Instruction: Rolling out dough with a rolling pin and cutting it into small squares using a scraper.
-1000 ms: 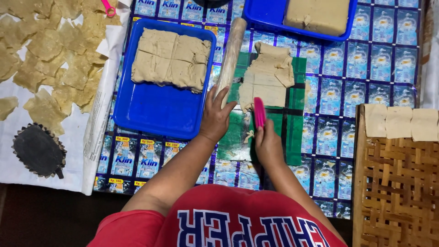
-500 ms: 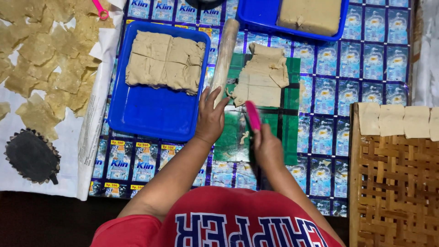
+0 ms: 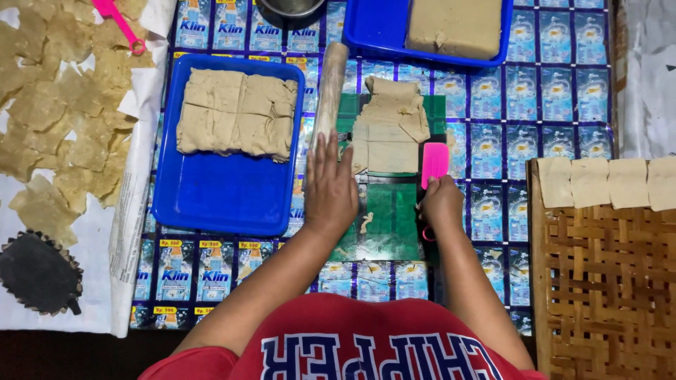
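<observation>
Down at the middle of the work surface, the left hand (image 3: 329,188) lies flat and open, palm down, fingers spread, on the near end of a long pale wooden rolling pin (image 3: 329,91) at the left edge of a dark green cutting mat (image 3: 386,218); it grips nothing. The right hand (image 3: 442,204) is closed around a pink plastic scraper (image 3: 434,163), its blade upright at the mat's right edge, touching or just beside a stack of tan dough sheets (image 3: 389,127) on the mat's far half; the view is too coarse to say which. Left of the mat, a blue rectangular plastic tray (image 3: 218,197) holds a slab of scored tan dough squares (image 3: 236,112) in its far half. At the far edge, a second blue tray (image 3: 366,28) carries a thick dough block (image 3: 454,27). A woven bamboo tray (image 3: 598,281) at the right bears cut pale squares (image 3: 609,181) along its far rim.
</observation>
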